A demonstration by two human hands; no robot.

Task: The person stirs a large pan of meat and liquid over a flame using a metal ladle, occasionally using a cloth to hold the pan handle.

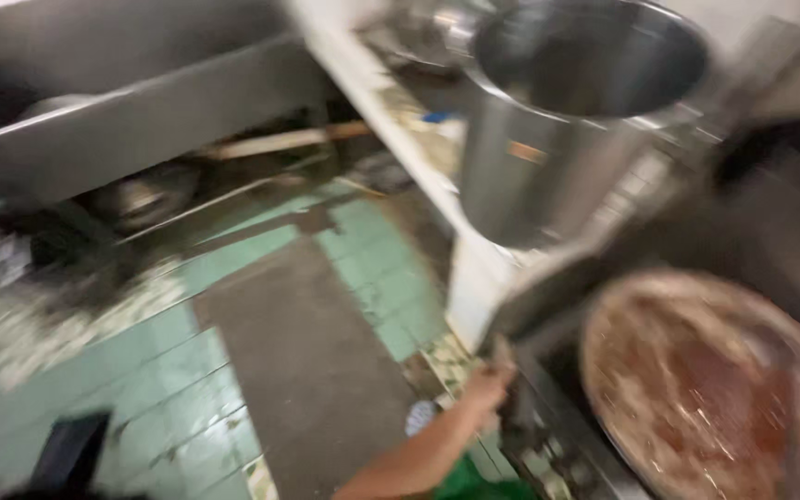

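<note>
While the view swung and blurred everything, the largest thing in sight was the green tiled floor (187, 370), crossed by a dark mat (298, 361) that ran down its middle. Above it, along the front edge of the white counter (377, 93), stood a tall steel stockpot (548, 130), open-topped and seemingly empty. At the counter's near end sat the stove (548, 435), and on it a wide round pan (706, 380) filled with something reddish-brown.

One bare forearm reached up from the bottom edge, and its hand (491, 381) rested at the stove's front left corner, just beside the pan's rim but apart from it. Judging by where it sat, the step in hand looked like working a knob or a grip on the stove's front; such a move would call for a small, firm turn of the wrist. The arm was bent and angled upward, wrist raised. Whether that hand was clenched or loose could not be told through the blur, nor which hand it was. No second hand showed.
</note>
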